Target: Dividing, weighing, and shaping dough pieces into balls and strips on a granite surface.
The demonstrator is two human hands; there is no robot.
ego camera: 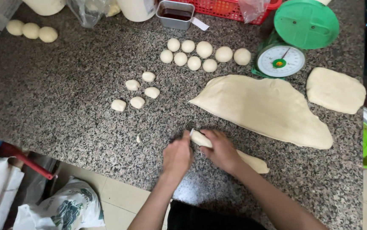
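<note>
A long roll of pale dough (pixel 253 162) lies near the front edge of the speckled granite counter (pixel 64 98). My right hand (pixel 221 149) grips it close to its left end. My left hand (pixel 177 155) presses at that end, fingers closed around the tip; whether it holds a tool I cannot tell. A tiny dough scrap (pixel 138 139) lies left of my hands. Several cut rough pieces (pixel 137 102) sit further back, and several smooth dough balls (pixel 204 49) are lined up beyond them.
A large flat dough sheet (pixel 264 108) and a smaller slab (pixel 335 90) lie to the right. A green kitchen scale (pixel 281 59), red basket (pixel 224 9), metal tin (pixel 175 13) and three dough balls (pixel 31 30) stand at the back. Bags (pixel 64 208) sit on the floor.
</note>
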